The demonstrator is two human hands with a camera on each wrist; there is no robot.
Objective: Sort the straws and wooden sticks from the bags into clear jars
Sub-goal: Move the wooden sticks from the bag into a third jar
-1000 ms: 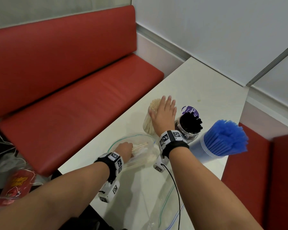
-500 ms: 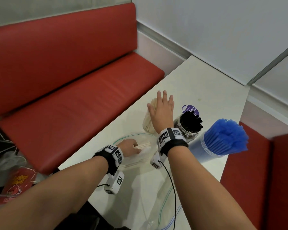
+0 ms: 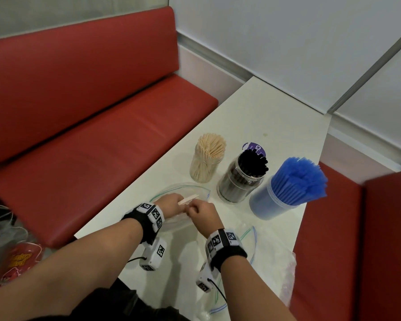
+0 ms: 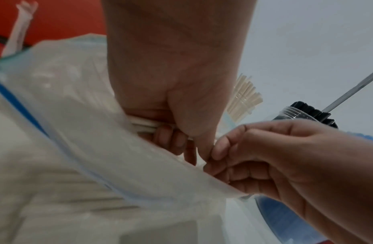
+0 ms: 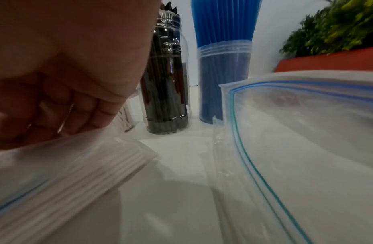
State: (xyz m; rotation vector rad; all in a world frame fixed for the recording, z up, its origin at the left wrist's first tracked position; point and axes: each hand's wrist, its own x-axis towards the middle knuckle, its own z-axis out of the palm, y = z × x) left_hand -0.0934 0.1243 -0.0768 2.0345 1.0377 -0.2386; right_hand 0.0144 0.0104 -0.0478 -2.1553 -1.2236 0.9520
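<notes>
The left hand (image 4: 173,92) has its fingers (image 4: 171,138) curled around a few wooden sticks (image 4: 143,125) inside the open bag (image 3: 183,218); the right hand (image 3: 202,213) pinches the bag's edge. Only the head view shows the stick jar (image 3: 206,158) beyond the bag, on the surface (image 3: 252,117)

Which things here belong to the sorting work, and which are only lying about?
Belong to the job:
- wooden sticks, held by left hand
- right hand pinching the zip bag
- stick jar
- black straw jar
- blue straw jar

Only lying about:
- empty bag
- red snack bag
- red bench
</notes>
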